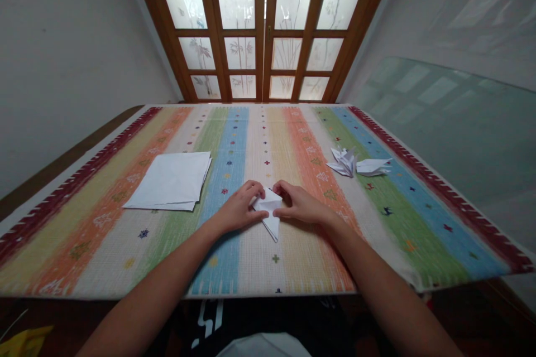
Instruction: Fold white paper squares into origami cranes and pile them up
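Viewed from beside the table, the striped tablecloth (301, 265) bears a stack of white paper sheets (170, 178), corners misaligned, on the worker's left. Near the cloth's front edge, the left hand (238, 207) and right hand (299, 203) sit close together, thumbs and fingers closed on opposite sides of a folded white paper piece (268, 204). That piece is plain and unmarked, broad above, tapering to a narrow point towards the worker, with layered edges visible at the tip; pointed white origami figures (344, 162) lie off right.
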Demonstrator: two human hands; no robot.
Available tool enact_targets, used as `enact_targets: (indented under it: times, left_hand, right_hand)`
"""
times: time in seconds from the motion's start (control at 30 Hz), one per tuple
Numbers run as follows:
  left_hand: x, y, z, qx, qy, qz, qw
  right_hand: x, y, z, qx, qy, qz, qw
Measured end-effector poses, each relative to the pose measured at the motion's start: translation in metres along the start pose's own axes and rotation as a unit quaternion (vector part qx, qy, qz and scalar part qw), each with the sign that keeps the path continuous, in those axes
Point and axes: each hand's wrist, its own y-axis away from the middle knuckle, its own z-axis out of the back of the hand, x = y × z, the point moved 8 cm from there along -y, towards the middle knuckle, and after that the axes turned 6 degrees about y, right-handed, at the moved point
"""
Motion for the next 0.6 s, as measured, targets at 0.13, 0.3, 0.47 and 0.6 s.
enact_targets:
  times: [0.13, 0.3, 0.47, 0.6]
  left_hand:
    - [0.004, -0.001, 0.009, -0.059, 0.103, 0.014, 0.993]
    - [0.009, -0.001, 0.020, -0.104, 0.107, 0.025, 0.988]
    - [0.015, -0.001, 0.024, -0.113, 0.111, 0.039, 0.987]
    - [0.014, 0.000, 0.022, -0.093, 0.168, 0.025, 0.981]
  right_hand:
    - [0.000, 0.000, 0.001, -0.011, -0.112, -0.010, 0.994]
    - [0.001, -0.001, 0.007, -0.044, -0.138, 0.000, 0.990]
    - [0.001, -0.003, 0.010, -0.042, -0.086, 0.021, 0.995]
    - [-0.004, -0.004, 0.011, -0.055, -0.120, 0.013, 0.991]
